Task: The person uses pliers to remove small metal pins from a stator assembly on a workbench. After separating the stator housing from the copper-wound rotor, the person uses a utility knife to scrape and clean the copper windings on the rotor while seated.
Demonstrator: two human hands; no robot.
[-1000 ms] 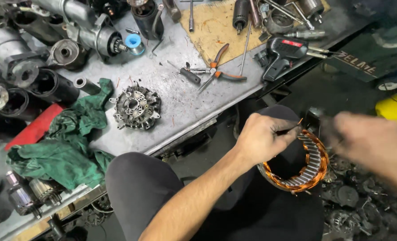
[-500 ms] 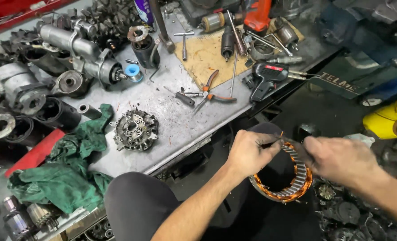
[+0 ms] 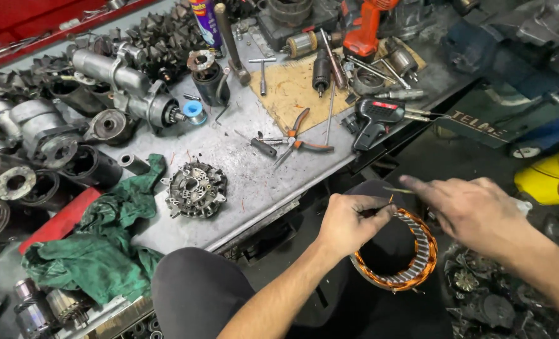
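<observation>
A ring-shaped stator (image 3: 411,267) with copper windings rests on my right knee, below the workbench edge. My left hand (image 3: 348,223) grips its upper left rim, thumb and forefinger pinched on a copper wire end. My right hand (image 3: 474,210) hovers over the ring's upper right, fingers stretched toward a thin wire lead (image 3: 397,190) between the two hands. Whether the fingertips touch it is unclear.
A grey metal workbench (image 3: 260,182) carries a round rectifier plate (image 3: 195,188), orange-handled pliers (image 3: 301,135), a black soldering gun (image 3: 373,119), a starter motor (image 3: 129,88), a green rag (image 3: 103,245) and several housings. More parts lie on the floor at lower right (image 3: 486,301).
The view has tilted up and shows more of the bench. My right hand has drawn in toward the stator's top, and my left hand has stayed on the rim.
</observation>
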